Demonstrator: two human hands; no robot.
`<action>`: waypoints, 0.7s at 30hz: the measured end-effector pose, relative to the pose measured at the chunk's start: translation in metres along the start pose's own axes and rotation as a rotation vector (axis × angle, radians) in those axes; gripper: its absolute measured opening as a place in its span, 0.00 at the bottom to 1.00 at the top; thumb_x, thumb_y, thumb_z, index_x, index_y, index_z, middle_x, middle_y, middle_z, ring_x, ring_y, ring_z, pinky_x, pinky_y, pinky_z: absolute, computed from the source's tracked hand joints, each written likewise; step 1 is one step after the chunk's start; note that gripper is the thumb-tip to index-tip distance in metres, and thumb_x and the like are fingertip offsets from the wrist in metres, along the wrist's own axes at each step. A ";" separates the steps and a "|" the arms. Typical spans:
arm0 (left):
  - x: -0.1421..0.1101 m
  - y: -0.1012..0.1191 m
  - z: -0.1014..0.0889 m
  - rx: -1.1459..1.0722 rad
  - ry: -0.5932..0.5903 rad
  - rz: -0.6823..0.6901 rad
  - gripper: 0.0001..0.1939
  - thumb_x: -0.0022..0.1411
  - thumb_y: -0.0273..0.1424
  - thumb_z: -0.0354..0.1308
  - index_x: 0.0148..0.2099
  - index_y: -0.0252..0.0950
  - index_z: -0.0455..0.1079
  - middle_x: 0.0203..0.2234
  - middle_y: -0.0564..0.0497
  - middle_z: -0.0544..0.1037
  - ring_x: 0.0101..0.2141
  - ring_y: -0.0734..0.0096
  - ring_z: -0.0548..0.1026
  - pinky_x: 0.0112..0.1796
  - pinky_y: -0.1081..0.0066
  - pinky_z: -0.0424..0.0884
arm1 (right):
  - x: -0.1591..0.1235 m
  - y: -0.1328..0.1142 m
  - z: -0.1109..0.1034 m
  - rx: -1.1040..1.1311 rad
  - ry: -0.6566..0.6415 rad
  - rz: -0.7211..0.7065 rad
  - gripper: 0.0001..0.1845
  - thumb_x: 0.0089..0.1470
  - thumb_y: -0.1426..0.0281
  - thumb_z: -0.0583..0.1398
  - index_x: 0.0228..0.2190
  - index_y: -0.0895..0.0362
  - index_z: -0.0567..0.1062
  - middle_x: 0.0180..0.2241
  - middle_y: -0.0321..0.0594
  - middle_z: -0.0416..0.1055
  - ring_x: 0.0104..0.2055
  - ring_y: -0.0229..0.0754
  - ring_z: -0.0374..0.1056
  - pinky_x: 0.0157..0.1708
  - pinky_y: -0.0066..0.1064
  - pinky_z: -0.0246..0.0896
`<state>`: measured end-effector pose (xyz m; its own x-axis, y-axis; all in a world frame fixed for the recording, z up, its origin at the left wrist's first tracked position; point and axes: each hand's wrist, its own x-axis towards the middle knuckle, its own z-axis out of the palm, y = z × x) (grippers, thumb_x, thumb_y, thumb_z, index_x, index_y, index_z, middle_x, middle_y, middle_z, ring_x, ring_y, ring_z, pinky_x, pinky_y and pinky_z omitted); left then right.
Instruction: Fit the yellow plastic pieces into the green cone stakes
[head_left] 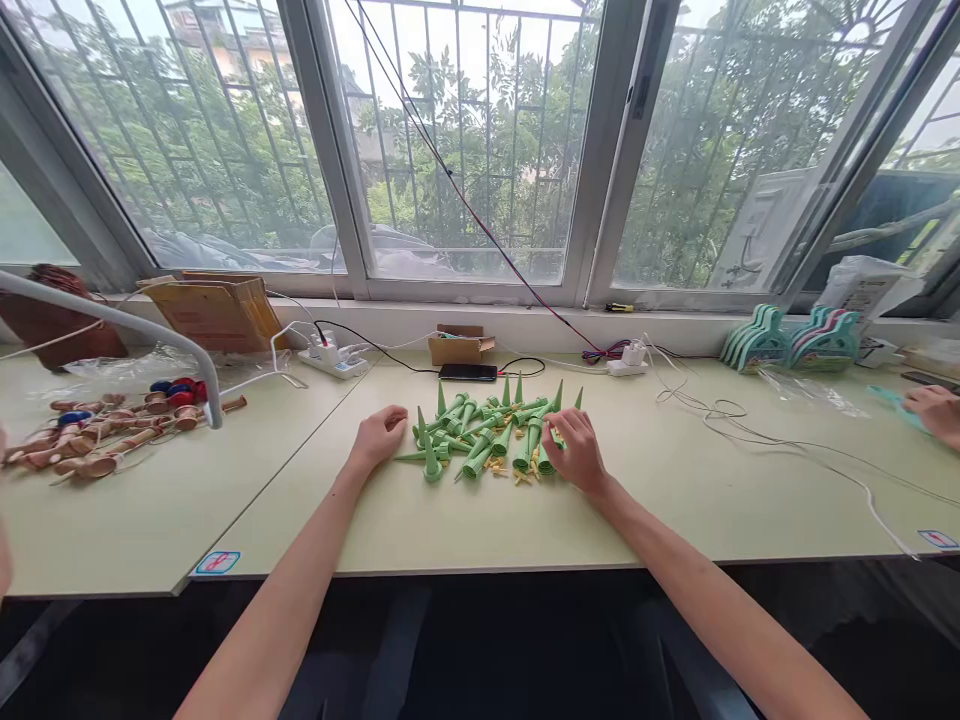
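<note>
A loose pile of green plastic spikes (pixel 480 432), cone-shaped with ribbed heads, lies on the table; several stand point up. Small yellow pieces (pixel 523 478) are scattered at the pile's front edge. My left hand (pixel 379 438) rests on the table just left of the pile, its fingers curled in with nothing visible in them. At the right end, my right hand (pixel 577 450) has bent fingers against the outermost green spikes. Whether it grips one is hidden behind the fingers.
Wooden kendama toys (pixel 112 435) lie on the left. Behind the pile are a phone (pixel 468 372) and a small cardboard box (pixel 459 346). Loose cables (pixel 739 425) cross the right side, near teal hangers (pixel 791 340). Another person's hand (pixel 937 412) is at far right.
</note>
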<state>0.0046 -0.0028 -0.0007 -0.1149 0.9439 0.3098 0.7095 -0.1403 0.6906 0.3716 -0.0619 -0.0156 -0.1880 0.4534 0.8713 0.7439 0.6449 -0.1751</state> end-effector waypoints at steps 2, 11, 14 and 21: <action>0.000 -0.001 0.000 0.002 0.004 0.005 0.12 0.52 0.30 0.54 0.39 0.39 0.75 0.40 0.51 0.82 0.44 0.66 0.79 0.52 0.71 0.71 | -0.002 -0.010 0.004 0.013 -0.097 -0.111 0.07 0.59 0.73 0.55 0.38 0.54 0.73 0.32 0.42 0.71 0.37 0.46 0.65 0.42 0.39 0.60; 0.000 -0.004 0.000 0.015 0.009 0.014 0.12 0.52 0.30 0.54 0.38 0.39 0.75 0.39 0.51 0.82 0.44 0.66 0.80 0.51 0.72 0.72 | -0.004 -0.022 0.009 -0.003 -0.304 -0.234 0.07 0.59 0.72 0.56 0.38 0.55 0.74 0.37 0.44 0.72 0.39 0.47 0.64 0.43 0.40 0.59; 0.000 -0.004 0.000 0.017 0.010 0.024 0.12 0.53 0.30 0.53 0.39 0.39 0.75 0.39 0.51 0.82 0.44 0.66 0.80 0.51 0.72 0.72 | -0.004 -0.022 0.009 0.008 -0.351 -0.243 0.06 0.59 0.72 0.57 0.37 0.55 0.74 0.38 0.45 0.73 0.39 0.46 0.65 0.43 0.40 0.60; 0.002 -0.009 0.001 0.023 0.012 0.039 0.12 0.52 0.31 0.54 0.38 0.39 0.75 0.39 0.51 0.82 0.43 0.65 0.80 0.51 0.71 0.72 | -0.003 -0.022 0.009 0.030 -0.406 -0.250 0.06 0.57 0.75 0.57 0.36 0.56 0.75 0.40 0.45 0.73 0.39 0.45 0.66 0.43 0.39 0.61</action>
<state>-0.0012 0.0002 -0.0069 -0.0949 0.9343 0.3436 0.7292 -0.1697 0.6629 0.3501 -0.0720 -0.0186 -0.5984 0.4823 0.6398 0.6267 0.7793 -0.0014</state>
